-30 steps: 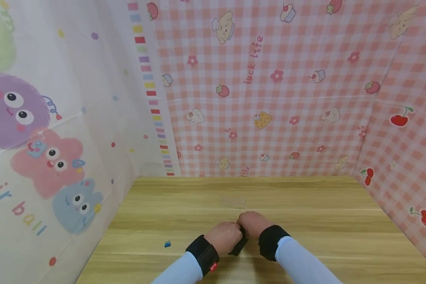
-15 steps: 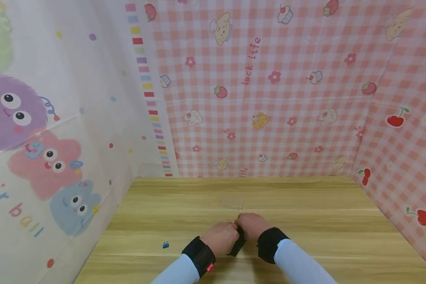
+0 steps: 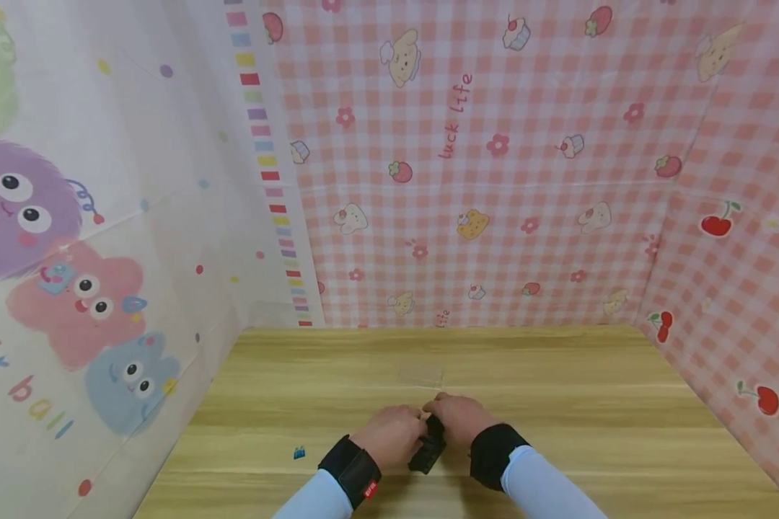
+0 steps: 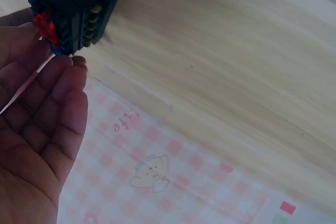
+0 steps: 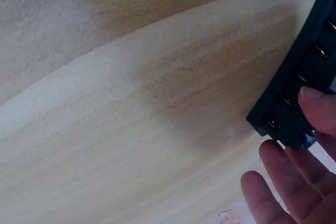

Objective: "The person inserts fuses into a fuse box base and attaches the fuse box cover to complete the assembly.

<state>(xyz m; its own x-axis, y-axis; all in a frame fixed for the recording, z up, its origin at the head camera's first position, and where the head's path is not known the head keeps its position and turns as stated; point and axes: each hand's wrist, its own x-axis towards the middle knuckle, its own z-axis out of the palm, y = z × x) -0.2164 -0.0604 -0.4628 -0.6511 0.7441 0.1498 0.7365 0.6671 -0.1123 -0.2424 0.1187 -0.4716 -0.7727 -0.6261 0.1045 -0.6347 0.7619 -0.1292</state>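
Observation:
A black terminal block [image 3: 428,447] with a row of metal screws is held tilted just above the table between both hands. My right hand [image 3: 461,418] grips it, the thumb [image 5: 317,111] lying on its screw face in the right wrist view. My left hand [image 3: 389,436] is at the block's left side; its thumb and fingers pinch a small red and blue piece [image 4: 46,27] against the block in the left wrist view. A bit of blue [image 5: 308,140] shows at the block's end by the right fingers. How far the piece sits in is hidden.
A small blue pronged piece [image 3: 299,453] lies on the wooden table [image 3: 558,404], left of the hands. Beyond the hands lies a clear plastic strip [image 3: 420,376]. Patterned cloth [image 3: 480,180] closes off the back and both sides.
My left hand has shifted left and opened a little, so more of the terminal block shows. My right hand stays on the block. The head view has tilted slightly.

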